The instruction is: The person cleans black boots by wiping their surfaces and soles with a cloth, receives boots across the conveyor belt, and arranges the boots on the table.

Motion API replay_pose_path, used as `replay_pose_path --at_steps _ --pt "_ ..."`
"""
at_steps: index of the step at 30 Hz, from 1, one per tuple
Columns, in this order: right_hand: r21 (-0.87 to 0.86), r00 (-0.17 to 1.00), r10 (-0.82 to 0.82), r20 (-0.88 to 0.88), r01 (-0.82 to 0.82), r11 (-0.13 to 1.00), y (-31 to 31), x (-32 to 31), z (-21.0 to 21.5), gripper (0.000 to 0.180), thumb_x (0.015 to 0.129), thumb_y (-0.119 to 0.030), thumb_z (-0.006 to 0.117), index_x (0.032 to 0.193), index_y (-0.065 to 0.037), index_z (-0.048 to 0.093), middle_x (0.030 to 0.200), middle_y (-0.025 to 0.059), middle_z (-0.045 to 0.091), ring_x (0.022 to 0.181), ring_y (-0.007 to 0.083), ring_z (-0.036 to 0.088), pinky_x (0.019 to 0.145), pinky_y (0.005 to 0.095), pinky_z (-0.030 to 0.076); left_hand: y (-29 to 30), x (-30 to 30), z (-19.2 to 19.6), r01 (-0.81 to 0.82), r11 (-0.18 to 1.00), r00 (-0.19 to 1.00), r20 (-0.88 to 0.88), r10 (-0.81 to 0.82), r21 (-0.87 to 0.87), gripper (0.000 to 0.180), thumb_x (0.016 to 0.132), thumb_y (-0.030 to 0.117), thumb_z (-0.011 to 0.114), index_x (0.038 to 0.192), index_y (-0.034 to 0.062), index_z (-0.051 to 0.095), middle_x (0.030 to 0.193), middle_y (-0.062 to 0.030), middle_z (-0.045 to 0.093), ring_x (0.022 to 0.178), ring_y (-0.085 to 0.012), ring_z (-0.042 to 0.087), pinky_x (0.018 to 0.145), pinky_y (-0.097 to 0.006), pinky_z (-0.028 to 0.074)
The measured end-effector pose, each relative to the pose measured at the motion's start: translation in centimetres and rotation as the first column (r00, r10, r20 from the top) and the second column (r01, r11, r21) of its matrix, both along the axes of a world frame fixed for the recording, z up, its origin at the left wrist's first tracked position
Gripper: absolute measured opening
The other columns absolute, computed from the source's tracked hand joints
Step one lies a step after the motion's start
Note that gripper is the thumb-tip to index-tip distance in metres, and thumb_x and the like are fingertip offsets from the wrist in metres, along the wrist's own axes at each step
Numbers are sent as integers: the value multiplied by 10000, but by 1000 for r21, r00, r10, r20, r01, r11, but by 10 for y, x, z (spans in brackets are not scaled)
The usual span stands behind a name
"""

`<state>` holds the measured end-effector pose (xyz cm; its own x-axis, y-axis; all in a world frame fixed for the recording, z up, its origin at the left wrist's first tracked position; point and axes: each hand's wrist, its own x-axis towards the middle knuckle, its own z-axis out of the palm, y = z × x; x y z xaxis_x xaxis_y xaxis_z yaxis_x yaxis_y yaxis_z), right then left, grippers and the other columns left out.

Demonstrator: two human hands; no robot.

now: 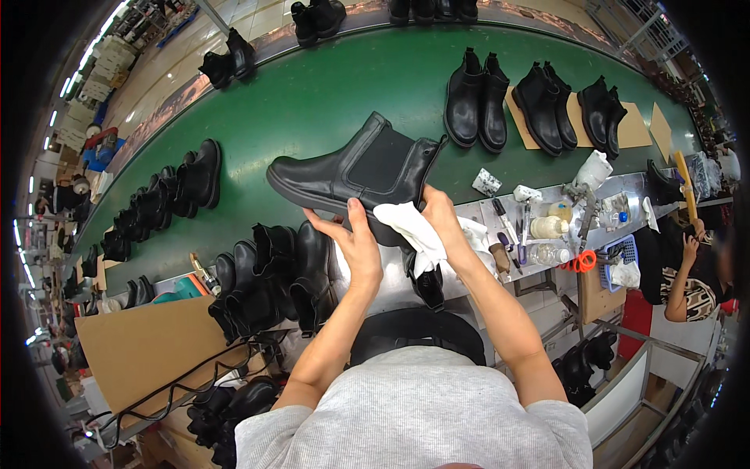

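A worker's two hands hold a black boot (355, 168) on its side above the near edge of a green conveyor (312, 94), toe pointing left. The left hand (358, 252) grips it by the sole, fingers beneath; the right hand (442, 220) grips the heel end, a white cloth (414, 233) hanging beside it, though whether the fingers pinch the cloth cannot be told. More boots (303, 270) crowd the bench at left. To the right sit bottles (549, 227), orange-handled scissors (583, 262) and a blue basket (615, 264), near a co-worker (687, 293) in a patterned top.
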<state>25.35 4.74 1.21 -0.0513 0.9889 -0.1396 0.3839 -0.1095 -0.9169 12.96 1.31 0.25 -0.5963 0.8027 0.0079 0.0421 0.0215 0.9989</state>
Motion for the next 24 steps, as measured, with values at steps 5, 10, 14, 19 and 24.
replay_pose_path --at_steps 5,10,14,19,24 --pt "-54 731 26 -681 -85 995 -8 11 9 379 682 -119 772 947 81 590 854 123 621 743 125 600 607 264 484 11 -15 26 209 971 753 652 -87 -112 672 904 416 499 1400 207 97 1276 -118 414 1017 -220 581 717 -366 561" --pt "303 991 -46 123 7 953 -3 3 10 351 653 -107 755 892 75 575 784 175 570 690 234 596 609 314 460 6 4 21 119 987 782 623 -29 -104 601 907 439 472 1354 215 139 1262 -131 420 1037 -256 576 710 -412 573" --pt "142 918 123 -377 -74 987 0 15 11 286 691 -92 724 871 76 579 798 180 579 688 252 591 622 306 460 9 -21 4 294 954 654 740 -160 -53 577 919 440 433 1352 208 130 1263 -145 429 1037 -252 581 711 -414 576" --pt "79 997 -41 -67 46 996 3 -2 -1 499 641 -175 762 991 89 525 850 198 609 826 273 604 744 375 468 6 6 9 44 998 947 316 -57 47 817 912 339 518 1433 121 -72 1415 -155 245 1238 -235 365 1010 -376 341" --pt "-91 713 55 -699 -166 982 -6 0 2 500 690 -121 745 1115 39 535 1021 75 602 883 160 581 750 298 476 8 -16 34 121 991 815 565 -127 49 731 917 328 509 1433 148 23 1372 -136 322 1225 -241 399 991 -388 377"
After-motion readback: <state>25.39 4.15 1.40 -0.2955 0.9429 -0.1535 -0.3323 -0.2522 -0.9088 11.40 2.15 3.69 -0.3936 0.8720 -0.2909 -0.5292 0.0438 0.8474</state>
